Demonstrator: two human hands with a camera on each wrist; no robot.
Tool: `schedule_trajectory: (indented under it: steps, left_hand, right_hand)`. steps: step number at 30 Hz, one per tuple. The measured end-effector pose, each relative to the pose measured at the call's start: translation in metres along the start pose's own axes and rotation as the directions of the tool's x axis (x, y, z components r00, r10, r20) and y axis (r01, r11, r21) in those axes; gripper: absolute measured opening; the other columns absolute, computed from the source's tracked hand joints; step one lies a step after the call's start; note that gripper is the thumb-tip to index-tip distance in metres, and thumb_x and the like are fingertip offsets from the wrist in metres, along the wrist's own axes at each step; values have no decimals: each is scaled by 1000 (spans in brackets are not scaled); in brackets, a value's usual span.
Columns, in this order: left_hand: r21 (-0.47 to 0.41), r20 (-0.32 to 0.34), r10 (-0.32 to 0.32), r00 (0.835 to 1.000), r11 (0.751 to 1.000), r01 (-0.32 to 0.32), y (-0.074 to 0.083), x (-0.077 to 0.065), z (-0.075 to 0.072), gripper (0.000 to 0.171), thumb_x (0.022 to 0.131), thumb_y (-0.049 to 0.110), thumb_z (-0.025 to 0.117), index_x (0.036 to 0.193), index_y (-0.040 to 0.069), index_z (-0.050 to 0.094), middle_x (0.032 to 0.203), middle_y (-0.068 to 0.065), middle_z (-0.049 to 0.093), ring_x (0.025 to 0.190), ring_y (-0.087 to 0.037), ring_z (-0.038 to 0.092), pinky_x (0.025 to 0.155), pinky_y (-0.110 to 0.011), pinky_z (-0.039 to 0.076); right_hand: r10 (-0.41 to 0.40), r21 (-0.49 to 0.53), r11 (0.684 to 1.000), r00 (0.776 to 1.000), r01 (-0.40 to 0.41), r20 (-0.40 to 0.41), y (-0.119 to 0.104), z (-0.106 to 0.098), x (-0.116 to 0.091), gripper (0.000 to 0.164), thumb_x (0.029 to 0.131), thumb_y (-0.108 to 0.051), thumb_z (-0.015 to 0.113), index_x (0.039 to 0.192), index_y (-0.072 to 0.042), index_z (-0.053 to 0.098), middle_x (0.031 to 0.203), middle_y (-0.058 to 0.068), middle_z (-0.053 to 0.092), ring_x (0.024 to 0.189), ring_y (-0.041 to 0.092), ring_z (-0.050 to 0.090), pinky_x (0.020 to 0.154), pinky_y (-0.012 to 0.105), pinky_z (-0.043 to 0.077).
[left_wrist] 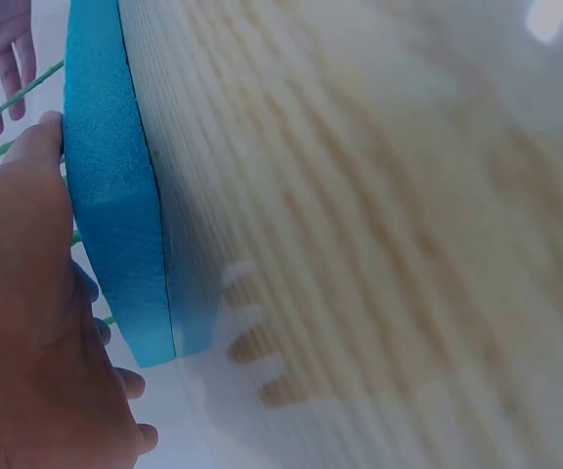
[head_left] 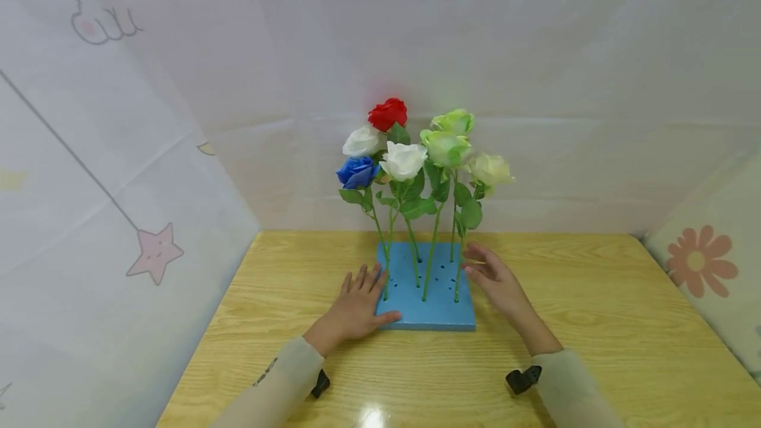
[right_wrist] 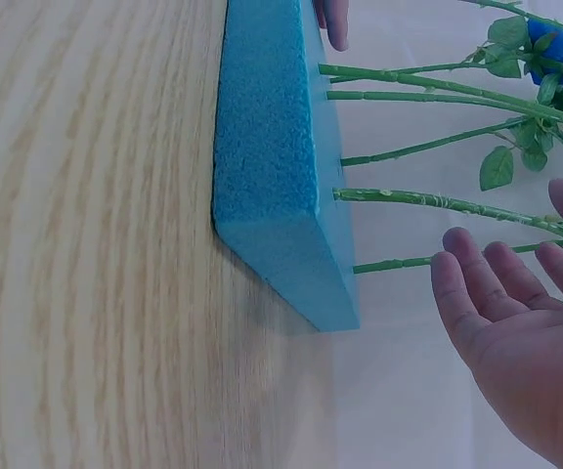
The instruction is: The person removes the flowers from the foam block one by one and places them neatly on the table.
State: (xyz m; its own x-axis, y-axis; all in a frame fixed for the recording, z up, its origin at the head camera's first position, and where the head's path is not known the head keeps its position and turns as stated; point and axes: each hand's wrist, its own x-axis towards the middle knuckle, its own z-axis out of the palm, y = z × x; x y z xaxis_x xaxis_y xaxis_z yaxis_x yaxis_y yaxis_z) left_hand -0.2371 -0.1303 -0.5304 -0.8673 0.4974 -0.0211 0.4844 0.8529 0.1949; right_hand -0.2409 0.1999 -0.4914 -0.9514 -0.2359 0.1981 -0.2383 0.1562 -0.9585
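Observation:
A blue foam block [head_left: 442, 316] lies on the table, with artificial roses standing in its holes. My left hand [head_left: 357, 306] is spread at the block's left side, its thumb over the front left corner. To the right, my right hand [head_left: 496, 283] hovers beside the front right stem [head_left: 458, 276], fingers loosely bent and holding nothing. That stem bears a pale yellow-green rose [head_left: 489, 170]. Two light green roses [head_left: 447, 148] rise left of it. On the left half are a red rose [head_left: 388, 114], a blue rose [head_left: 357, 172] and two white roses [head_left: 403, 160].
The wooden table [head_left: 594, 309] extends on both sides of the block. Behind it hangs a pale fabric backdrop [head_left: 565, 84], close to the blooms. Several small holes show in the block's top between the stems. Dark wrist cameras [head_left: 523, 380] sit at both cuffs.

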Motion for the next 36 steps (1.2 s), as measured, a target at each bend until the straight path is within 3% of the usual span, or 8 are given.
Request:
schedule_trajectory:
  steps: [17, 26, 36]
  left_hand:
    - [5, 51, -50, 997, 999, 50, -2, 3, 7, 100, 92, 85, 25, 165, 19, 6, 171, -8, -2, 155, -41, 4, 121, -65, 8]
    - [-1, 57, -42, 997, 999, 42, -1, 2, 4, 102, 91, 85, 27, 165, 18, 9, 171, -9, 1, 155, -43, 7, 120, -66, 10]
    - [8, 66, -50, 997, 999, 50, 1, 1, 2, 101, 91, 85, 26, 165, 18, 8, 171, -8, -1, 155, -42, 7, 121, -65, 10]
  right_hand:
    - [63, 16, 998, 998, -63, -1, 0, 7, 2, 59, 103, -20, 62, 155, -6, 38, 145, 28, 49, 129, 41, 55, 96, 19, 50]
    - [98, 136, 985, 994, -105, 53, 7, 8, 4, 60, 103, -10, 61, 155, 0, 33, 145, 33, 46, 128, 44, 56, 97, 30, 54]
    - [170, 122, 977, 984, -174, 44, 7, 11, 7, 52, 103, -9, 60, 151, 1, 42, 137, 34, 53, 118, 31, 66, 95, 36, 56]
